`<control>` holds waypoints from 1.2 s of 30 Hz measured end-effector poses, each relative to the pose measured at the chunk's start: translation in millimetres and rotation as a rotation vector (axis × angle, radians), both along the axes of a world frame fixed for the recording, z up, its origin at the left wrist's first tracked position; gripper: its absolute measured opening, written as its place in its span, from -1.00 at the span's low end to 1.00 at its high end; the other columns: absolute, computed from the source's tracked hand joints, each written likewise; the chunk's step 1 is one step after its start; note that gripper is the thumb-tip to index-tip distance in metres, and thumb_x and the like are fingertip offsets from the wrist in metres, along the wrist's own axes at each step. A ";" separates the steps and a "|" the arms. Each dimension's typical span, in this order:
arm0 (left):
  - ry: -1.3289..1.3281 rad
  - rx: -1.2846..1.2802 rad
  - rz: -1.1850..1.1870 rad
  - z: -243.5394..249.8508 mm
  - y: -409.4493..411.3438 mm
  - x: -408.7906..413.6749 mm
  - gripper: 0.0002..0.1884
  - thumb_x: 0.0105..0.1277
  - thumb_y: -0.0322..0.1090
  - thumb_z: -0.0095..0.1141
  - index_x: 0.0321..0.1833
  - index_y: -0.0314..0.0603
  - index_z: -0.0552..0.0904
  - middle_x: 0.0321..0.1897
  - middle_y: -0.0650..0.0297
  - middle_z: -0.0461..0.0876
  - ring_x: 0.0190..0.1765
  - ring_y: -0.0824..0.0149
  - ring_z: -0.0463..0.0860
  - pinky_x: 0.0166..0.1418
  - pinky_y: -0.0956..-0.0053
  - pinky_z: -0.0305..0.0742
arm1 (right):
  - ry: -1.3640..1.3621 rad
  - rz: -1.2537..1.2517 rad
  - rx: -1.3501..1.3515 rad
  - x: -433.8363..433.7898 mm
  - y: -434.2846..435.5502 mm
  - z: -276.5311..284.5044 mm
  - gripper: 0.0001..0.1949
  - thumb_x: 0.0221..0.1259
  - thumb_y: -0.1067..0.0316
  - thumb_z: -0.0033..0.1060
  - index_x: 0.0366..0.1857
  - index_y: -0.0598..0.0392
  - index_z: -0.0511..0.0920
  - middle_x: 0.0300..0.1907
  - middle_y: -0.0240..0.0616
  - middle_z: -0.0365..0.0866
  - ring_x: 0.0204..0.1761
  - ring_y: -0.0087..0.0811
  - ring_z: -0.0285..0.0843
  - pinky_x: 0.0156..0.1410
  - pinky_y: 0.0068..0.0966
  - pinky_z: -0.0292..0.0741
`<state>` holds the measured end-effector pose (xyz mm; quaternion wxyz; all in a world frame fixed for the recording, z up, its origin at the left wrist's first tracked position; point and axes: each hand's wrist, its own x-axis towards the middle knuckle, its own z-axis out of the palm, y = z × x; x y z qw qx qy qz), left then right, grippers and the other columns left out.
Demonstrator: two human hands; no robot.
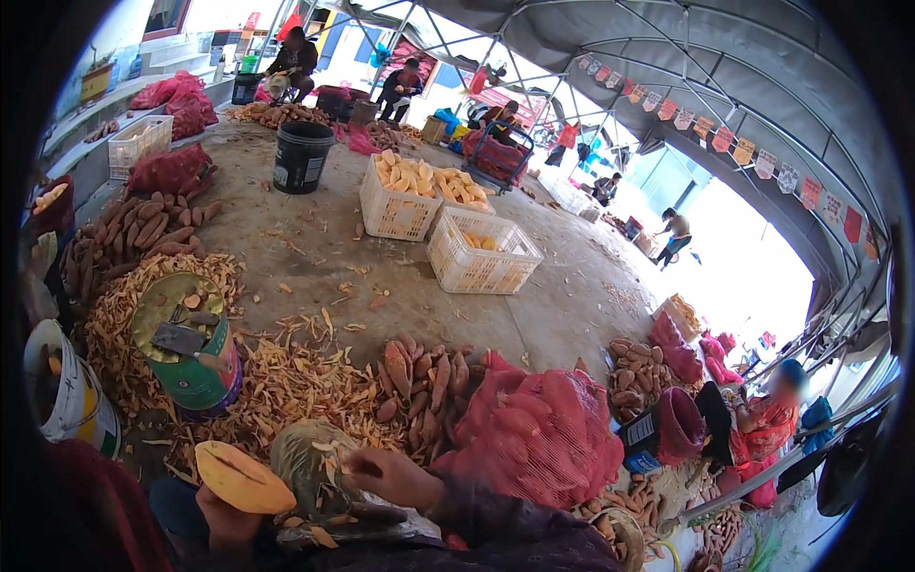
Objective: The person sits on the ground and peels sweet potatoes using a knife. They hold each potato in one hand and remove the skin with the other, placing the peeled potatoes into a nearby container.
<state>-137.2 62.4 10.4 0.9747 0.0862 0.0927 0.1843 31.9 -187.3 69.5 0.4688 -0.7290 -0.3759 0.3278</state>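
A large peeled sweet potato [244, 477], orange-yellow with a dark slit along its face, is held in my left hand [229, 516] at the lower left. To its right is my right hand [395, 477], fingers curled over peelings near a mesh-covered bundle [309, 457]; whether a tool sits in its fingers cannot be told. Peel strips [307, 393] cover the ground ahead. Unpeeled sweet potatoes [422, 386] lie beside a full red mesh sack [536, 436]. A cleaver-like blade [177, 339] rests on an upturned-looking green metal drum [187, 379].
A white bucket [68, 386] stands at the left. Farther out are white plastic crates [486, 257] of peeled sweet potatoes and a black bucket [303, 157]. Another heap of sweet potatoes [136, 236] lies left. Several people sit or stand farther off, one [772, 422] at the right.
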 end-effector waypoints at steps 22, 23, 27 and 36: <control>0.141 0.495 -0.013 57.1 42.5 59.8 -0.43 0.57 0.08 -0.41 0.35 -0.22 0.36 0.12 0.13 0.58 0.12 0.19 0.61 0.22 0.27 0.52 | 0.466 0.045 0.245 -7.1 164.2 -9.3 -0.28 0.16 0.06 0.42 0.30 0.19 0.26 0.13 -0.16 0.50 0.13 -0.34 0.49 0.24 -0.35 0.45; 0.129 0.401 -0.021 63.4 46.1 64.2 -0.42 0.57 0.11 -0.46 0.35 -0.20 0.37 0.12 0.14 0.58 0.13 0.20 0.60 0.24 0.28 0.50 | 0.369 0.009 0.239 -6.8 169.6 -2.6 -0.28 0.15 0.08 0.43 0.30 0.20 0.26 0.09 -0.14 0.51 0.12 -0.34 0.51 0.19 -0.36 0.50; 0.191 0.436 -0.023 36.1 61.4 49.2 -0.46 0.52 0.09 -0.19 0.39 -0.09 0.32 0.14 0.16 0.53 0.15 0.22 0.56 0.22 0.22 0.48 | 0.172 0.140 0.008 -10.1 188.9 11.5 -0.35 0.24 0.27 0.34 0.31 0.24 0.17 -0.04 -0.06 0.60 -0.02 -0.36 0.61 0.06 -0.41 0.54; 0.152 0.055 0.160 23.6 84.6 55.0 -0.46 0.48 0.16 -0.19 0.28 -0.06 0.48 0.07 0.19 0.64 0.00 0.19 0.66 0.05 0.23 0.60 | -0.449 0.018 0.117 92.4 303.6 -31.8 -0.72 0.19 0.18 0.26 -0.16 0.14 0.57 -0.19 -0.08 0.61 -0.15 -0.16 0.55 -0.04 -0.25 0.43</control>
